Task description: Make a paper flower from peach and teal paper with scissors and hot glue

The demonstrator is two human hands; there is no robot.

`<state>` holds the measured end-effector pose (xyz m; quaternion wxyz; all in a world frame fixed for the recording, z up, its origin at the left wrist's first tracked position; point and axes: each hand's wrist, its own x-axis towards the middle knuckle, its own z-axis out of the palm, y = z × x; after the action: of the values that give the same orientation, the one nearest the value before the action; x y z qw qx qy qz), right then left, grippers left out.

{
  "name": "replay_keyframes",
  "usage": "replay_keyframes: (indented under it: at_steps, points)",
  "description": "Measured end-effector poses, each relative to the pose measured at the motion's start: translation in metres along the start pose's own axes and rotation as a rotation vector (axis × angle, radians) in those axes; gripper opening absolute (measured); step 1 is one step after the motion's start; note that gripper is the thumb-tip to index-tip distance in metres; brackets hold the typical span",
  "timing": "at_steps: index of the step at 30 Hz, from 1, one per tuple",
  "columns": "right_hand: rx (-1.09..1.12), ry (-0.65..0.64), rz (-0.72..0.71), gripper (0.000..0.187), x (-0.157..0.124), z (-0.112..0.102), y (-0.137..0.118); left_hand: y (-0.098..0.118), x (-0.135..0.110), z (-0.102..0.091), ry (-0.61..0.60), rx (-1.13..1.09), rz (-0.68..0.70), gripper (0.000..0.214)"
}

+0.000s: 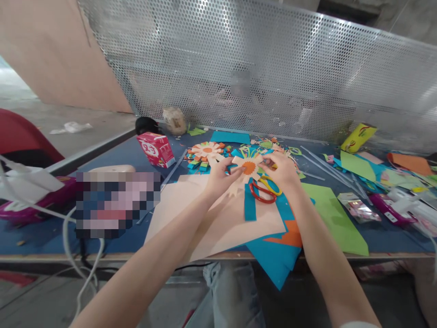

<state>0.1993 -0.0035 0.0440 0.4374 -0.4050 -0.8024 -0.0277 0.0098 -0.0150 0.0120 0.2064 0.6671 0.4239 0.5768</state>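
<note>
Both my hands hold a cream paper flower with an orange centre (248, 166) above the blue table (41, 232). My left hand (218, 176) pinches its left petals. My right hand (282, 169) pinches its right side. Just below the flower lie scissors with red and yellow handles (264, 189) on a blue paper strip (250, 205). A large peach sheet (221, 218) lies under my forearms, with blue (276, 259) and orange paper (290, 237) beneath it.
A second finished paper flower (206, 150) lies behind, next to a red carton (156, 148). Green sheets (332, 214), clear sticks (324, 168), a yellow pack (358, 136) and glue guns (389, 207) crowd the right. A perforated metal screen (273, 68) backs the table. White cables (68, 237) hang left.
</note>
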Motion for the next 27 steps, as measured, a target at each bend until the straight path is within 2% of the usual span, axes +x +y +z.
replay_keyframes:
  at_steps: [3,9,13,15,18,23,27]
  points:
    - [0.044,-0.036,0.067,0.01,0.001,0.003,0.001,0.003,0.0,-0.001,-0.016,0.036,0.001,0.019]
    - [0.166,-0.085,0.308,0.006,0.002,-0.003,0.002,0.005,-0.001,0.0,-0.068,0.053,-0.035,0.022]
    - [0.145,-0.097,0.348,0.006,0.003,-0.009,0.004,0.002,-0.001,0.001,-0.057,0.062,-0.032,0.024]
    - [0.202,-0.068,0.367,0.005,0.002,-0.009,0.007,0.002,0.0,0.0,-0.035,0.078,-0.034,0.026]
    - [0.416,0.009,0.445,0.008,0.003,-0.01,0.012,0.003,0.001,0.0,-0.017,0.075,-0.043,0.028]
    - [0.953,0.158,0.63,0.02,0.005,-0.015,0.015,0.003,0.001,0.0,-0.049,0.038,-0.071,0.024]
    - [1.32,0.072,0.671,0.022,0.007,-0.017,0.007,-0.001,0.0,0.002,-0.055,0.069,-0.065,0.024]
